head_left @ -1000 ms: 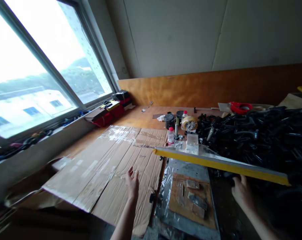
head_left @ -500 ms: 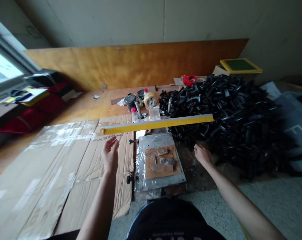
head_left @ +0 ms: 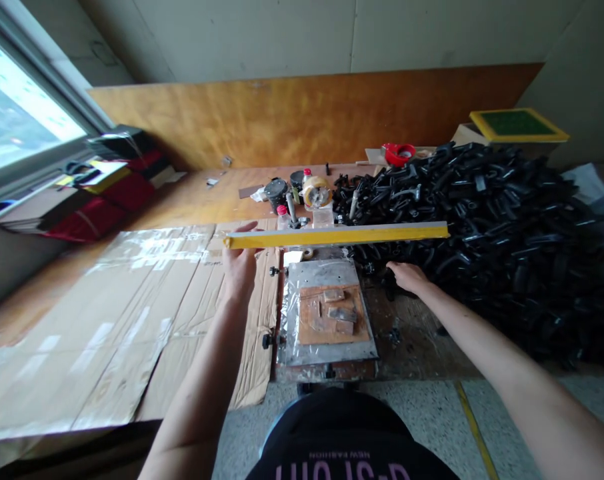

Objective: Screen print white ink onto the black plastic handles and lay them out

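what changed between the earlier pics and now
The left hand has moved forward to the left end of the yellow bar, which now crosses in front of it; a grip can't be made out. The right hand has edged forward beside the black parts; whether it holds one is unclear. The view has swung right since the first picture. The blocks on the brown board stayed put.

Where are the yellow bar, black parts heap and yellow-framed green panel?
Yellow bar (head_left: 337, 237): head view, front face's middle.
Black parts heap (head_left: 502, 230): head view, its middle.
Yellow-framed green panel (head_left: 519, 125): head view, green centre.
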Tool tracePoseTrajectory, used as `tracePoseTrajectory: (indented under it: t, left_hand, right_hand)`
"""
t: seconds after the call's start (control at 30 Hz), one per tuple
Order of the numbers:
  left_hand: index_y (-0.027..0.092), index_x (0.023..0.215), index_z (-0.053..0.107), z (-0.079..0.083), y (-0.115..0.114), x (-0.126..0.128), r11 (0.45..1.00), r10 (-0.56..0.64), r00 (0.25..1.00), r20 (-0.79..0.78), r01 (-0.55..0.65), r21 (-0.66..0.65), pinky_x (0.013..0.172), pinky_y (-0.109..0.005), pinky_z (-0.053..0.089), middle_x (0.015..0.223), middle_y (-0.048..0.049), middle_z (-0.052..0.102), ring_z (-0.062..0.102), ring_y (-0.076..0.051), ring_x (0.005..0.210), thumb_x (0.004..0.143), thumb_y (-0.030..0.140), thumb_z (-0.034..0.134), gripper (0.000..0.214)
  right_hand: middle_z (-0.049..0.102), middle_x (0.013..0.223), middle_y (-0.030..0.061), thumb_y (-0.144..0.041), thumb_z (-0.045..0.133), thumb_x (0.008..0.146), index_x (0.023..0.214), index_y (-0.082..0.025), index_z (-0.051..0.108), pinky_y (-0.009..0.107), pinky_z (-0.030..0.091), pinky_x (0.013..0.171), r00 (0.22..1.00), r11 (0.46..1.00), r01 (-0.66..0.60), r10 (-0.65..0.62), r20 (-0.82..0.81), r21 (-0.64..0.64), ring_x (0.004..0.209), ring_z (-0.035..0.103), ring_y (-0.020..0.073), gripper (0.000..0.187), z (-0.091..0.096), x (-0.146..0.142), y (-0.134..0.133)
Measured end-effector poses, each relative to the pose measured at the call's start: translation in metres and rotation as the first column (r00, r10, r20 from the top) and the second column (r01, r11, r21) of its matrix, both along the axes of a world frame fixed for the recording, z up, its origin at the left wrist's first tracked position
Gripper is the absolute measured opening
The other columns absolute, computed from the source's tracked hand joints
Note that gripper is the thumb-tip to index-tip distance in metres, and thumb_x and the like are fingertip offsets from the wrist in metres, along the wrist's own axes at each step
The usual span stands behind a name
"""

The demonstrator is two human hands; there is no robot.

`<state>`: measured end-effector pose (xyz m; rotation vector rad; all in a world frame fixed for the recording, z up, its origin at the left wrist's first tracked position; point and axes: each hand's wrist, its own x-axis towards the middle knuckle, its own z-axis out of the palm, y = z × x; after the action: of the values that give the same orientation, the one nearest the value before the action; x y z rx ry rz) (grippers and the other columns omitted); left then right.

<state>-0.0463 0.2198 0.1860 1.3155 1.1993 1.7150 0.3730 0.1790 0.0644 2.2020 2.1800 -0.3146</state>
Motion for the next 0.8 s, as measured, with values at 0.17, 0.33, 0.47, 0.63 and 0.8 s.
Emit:
tracePoseTrajectory:
  t: [0.17,0.33,0.47,0.63,0.8]
  left_hand:
    - [0.014,0.098,0.068,0.004,0.001,0.017,0.999,0.014,0.998,-0.053,-0.012,0.044,0.075,-0.029,0.054,0.089,-0.0081,0.070,0.065,-0.017,0.080,0.085,0.052,0.059,0.041]
    - [0.015,0.093,0.069,0.007,0.006,0.028,0.998,0.025,1.000,-0.010,-0.025,0.051,0.077,-0.033,0.052,0.083,-0.0079,0.069,0.064,-0.019,0.079,0.089,0.057,0.050,0.046]
    - [0.015,0.089,0.068,0.007,0.006,0.028,0.999,0.015,1.000,0.005,-0.015,0.046,0.076,-0.031,0.051,0.082,-0.0066,0.069,0.064,-0.018,0.079,0.088,0.053,0.053,0.040]
    - [0.017,0.089,0.068,0.007,0.003,0.028,0.999,0.002,0.999,-0.047,0.000,0.045,0.075,-0.029,0.049,0.084,-0.0061,0.069,0.062,-0.017,0.079,0.090,0.051,0.048,0.040]
    - [0.018,0.093,0.067,0.005,0.002,0.026,0.998,0.037,0.993,-0.114,-0.032,0.050,0.079,-0.031,0.049,0.087,-0.0054,0.067,0.060,-0.019,0.083,0.089,0.052,0.047,0.040]
  right_hand:
    - [0.067,0.112,0.0146,-0.023,0.040,0.097,0.133,-0.014,0.055,0.031,0.047,0.083,0.974,0.952,-0.216,0.194,0.121,0.214,0.102,0.060,0.0238,0.040,0.006,-0.080,-0.038]
    - [0.065,0.110,0.0124,-0.023,0.040,0.098,0.133,-0.018,0.055,0.038,0.044,0.091,0.866,0.835,-0.497,0.494,0.074,0.236,0.106,0.054,0.0252,0.039,-0.006,-0.180,-0.061]
    - [0.049,0.143,0.0164,-0.056,0.048,0.093,0.141,-0.019,0.050,0.047,0.032,0.109,0.882,0.869,-0.446,0.468,-0.063,0.213,0.130,0.042,0.0304,0.060,-0.021,-0.206,-0.051]
    - [0.023,0.161,0.0132,-0.068,0.031,0.093,0.155,-0.018,0.026,0.051,0.013,0.119,0.853,0.872,-0.482,0.490,-0.178,0.088,0.148,0.019,0.0284,0.079,-0.026,-0.193,-0.044]
    - [0.018,0.162,0.0083,-0.063,0.035,0.095,0.156,-0.019,0.022,0.053,0.006,0.121,0.829,0.848,-0.527,0.528,-0.182,0.057,0.150,0.011,0.0272,0.076,-0.029,-0.190,-0.046]
